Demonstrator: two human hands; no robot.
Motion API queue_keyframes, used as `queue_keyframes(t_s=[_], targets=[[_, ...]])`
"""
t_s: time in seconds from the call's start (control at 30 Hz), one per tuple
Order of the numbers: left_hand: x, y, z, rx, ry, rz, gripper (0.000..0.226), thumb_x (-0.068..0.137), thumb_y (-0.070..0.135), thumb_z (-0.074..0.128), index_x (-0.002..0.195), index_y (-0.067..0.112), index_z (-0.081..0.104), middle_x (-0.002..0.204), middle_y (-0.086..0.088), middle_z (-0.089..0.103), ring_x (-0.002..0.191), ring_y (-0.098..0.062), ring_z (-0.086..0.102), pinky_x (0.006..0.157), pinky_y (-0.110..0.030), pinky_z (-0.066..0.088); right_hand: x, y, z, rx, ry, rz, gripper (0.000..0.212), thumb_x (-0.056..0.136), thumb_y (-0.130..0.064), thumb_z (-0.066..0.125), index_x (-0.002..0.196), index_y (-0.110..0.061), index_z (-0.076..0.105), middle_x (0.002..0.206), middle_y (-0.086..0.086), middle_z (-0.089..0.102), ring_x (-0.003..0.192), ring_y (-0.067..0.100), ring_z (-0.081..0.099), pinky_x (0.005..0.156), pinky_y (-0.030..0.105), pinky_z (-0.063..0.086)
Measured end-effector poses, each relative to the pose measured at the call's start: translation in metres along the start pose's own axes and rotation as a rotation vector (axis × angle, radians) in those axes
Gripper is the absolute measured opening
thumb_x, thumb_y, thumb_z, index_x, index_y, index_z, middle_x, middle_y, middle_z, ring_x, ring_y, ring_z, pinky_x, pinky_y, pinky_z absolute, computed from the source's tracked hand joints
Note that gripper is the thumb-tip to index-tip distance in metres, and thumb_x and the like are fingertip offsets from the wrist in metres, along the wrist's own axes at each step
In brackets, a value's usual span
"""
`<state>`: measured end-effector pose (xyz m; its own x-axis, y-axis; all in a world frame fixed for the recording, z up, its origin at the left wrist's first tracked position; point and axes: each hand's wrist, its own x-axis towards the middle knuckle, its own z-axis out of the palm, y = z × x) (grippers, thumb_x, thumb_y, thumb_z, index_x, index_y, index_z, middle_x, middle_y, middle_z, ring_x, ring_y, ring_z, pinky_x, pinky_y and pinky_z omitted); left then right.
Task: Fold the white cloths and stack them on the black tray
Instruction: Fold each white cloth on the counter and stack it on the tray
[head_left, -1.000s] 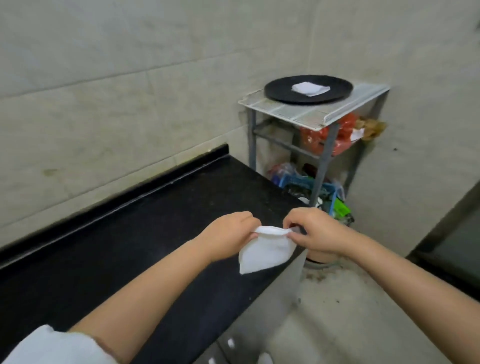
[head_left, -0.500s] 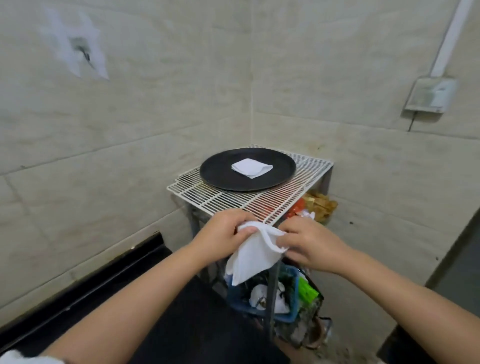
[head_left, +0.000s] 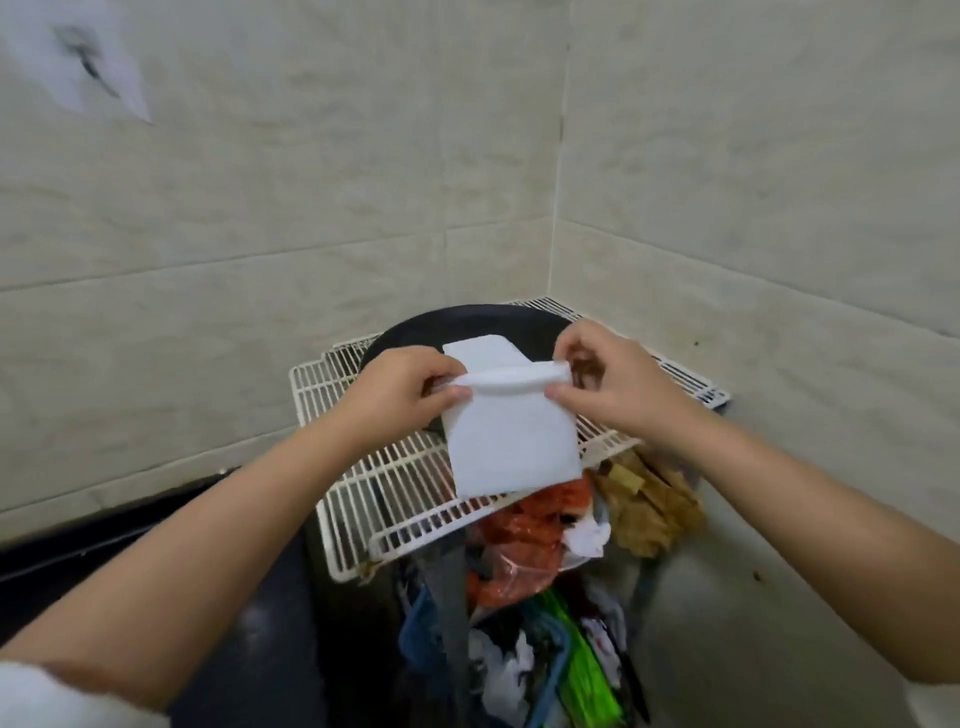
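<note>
White cloth (head_left: 511, 441) – folded, hanging over black tray (head_left: 400, 340) w/ second folded cloth (head_left: 485, 353) on it

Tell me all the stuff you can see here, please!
held cloth: one, white, pinched at its top corners above the rack
folded cloth: one, white, on the tray
tray: one, black, round, on the rack
wire rack: one, white, in the wall corner
bags and packets: several, red, green, brown, under the rack
counter: one, black, lower left
left hand: pinches the cloth's left corner
right hand: pinches the right corner
</note>
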<state>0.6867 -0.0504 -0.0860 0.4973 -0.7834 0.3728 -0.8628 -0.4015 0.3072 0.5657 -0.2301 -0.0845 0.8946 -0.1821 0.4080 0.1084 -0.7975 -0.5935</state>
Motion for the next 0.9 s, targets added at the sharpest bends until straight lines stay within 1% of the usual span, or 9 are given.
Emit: queue_keyframes(t_s=[0.1,0.17,0.23,0.33,0.4,0.47,0.57,0.63,0.9], targets=[[0.043,0.007,0.003,0.065,-0.005,-0.093,0.025,0.096,0.017,0.048,0.113,0.005,0.062,0.098,-0.010,0.063,0.099,-0.026,0.056,0.075,-0.028,0.037,0.049,0.027,-0.018,-0.143,-0.066,-0.010,0.027,0.080,-0.006,0.061,0.106,-0.013,0.063,0.088,-0.002,0.059,0.072,0.005,0.052,0.060,0.007,0.035],[0.077,0.004,0.007,0.087,0.026,-0.173,0.028,0.096,0.013,0.046,0.119,0.003,0.059,0.116,-0.016,0.062,0.106,-0.030,0.057,0.083,-0.029,0.041,0.085,0.043,-0.022,-0.259,-0.062,-0.022,0.025,0.081,-0.005,0.056,0.103,-0.008,0.067,0.095,0.006,0.066,0.086,0.018,0.057,0.065,0.022,0.040],[0.109,-0.001,0.012,0.113,0.088,-0.232,0.029,0.096,0.010,0.047,0.122,0.002,0.057,0.122,-0.019,0.059,0.109,-0.031,0.057,0.085,-0.028,0.039,0.118,0.056,-0.021,-0.368,0.005,-0.038,0.024,0.081,-0.002,0.051,0.098,-0.004,0.068,0.099,0.016,0.068,0.093,0.031,0.059,0.071,0.032,0.042],[0.145,-0.015,0.021,0.141,0.189,-0.263,0.030,0.096,0.009,0.045,0.122,0.001,0.058,0.126,-0.019,0.054,0.114,-0.032,0.053,0.091,-0.028,0.038,0.159,0.076,-0.012,-0.349,0.180,-0.026,0.025,0.081,0.003,0.047,0.096,0.000,0.066,0.102,0.020,0.065,0.097,0.035,0.056,0.076,0.036,0.043],[0.157,-0.029,0.033,0.156,0.211,-0.265,0.029,0.095,0.005,0.046,0.120,-0.001,0.060,0.127,-0.019,0.053,0.114,-0.033,0.053,0.093,-0.030,0.039,0.177,0.091,0.000,-0.271,0.231,-0.029,0.024,0.079,0.008,0.047,0.094,0.005,0.065,0.101,0.025,0.063,0.095,0.037,0.057,0.077,0.036,0.042],[0.160,-0.047,0.053,0.211,0.144,-0.290,0.029,0.094,0.005,0.046,0.119,0.001,0.061,0.129,-0.018,0.053,0.113,-0.034,0.055,0.095,-0.033,0.043,0.184,0.112,0.017,-0.254,0.126,-0.030,0.025,0.078,0.010,0.047,0.094,0.007,0.064,0.102,0.027,0.063,0.097,0.037,0.058,0.080,0.036,0.042],[0.145,-0.064,0.085,0.336,-0.115,-0.349,0.029,0.094,0.010,0.044,0.117,0.005,0.061,0.124,-0.013,0.054,0.108,-0.032,0.057,0.091,-0.038,0.048,0.173,0.142,0.045,-0.370,-0.240,-0.024,0.029,0.082,0.006,0.046,0.106,0.001,0.062,0.113,0.019,0.059,0.106,0.032,0.055,0.090,0.035,0.043],[0.134,-0.065,0.098,0.341,-0.198,-0.364,0.030,0.095,0.014,0.043,0.118,0.006,0.061,0.123,-0.011,0.056,0.110,-0.030,0.056,0.092,-0.036,0.047,0.163,0.154,0.055,-0.408,-0.396,-0.030,0.031,0.085,0.002,0.047,0.113,-0.004,0.060,0.119,0.014,0.057,0.110,0.030,0.054,0.093,0.033,0.043],[0.120,-0.035,0.115,0.353,-0.216,-0.433,0.034,0.097,0.023,0.042,0.127,0.012,0.053,0.130,-0.006,0.051,0.116,-0.022,0.053,0.097,-0.030,0.043,0.156,0.166,0.039,-0.414,-0.500,-0.112,0.031,0.087,-0.007,0.049,0.117,-0.007,0.057,0.121,0.011,0.056,0.108,0.025,0.054,0.091,0.032,0.045]])
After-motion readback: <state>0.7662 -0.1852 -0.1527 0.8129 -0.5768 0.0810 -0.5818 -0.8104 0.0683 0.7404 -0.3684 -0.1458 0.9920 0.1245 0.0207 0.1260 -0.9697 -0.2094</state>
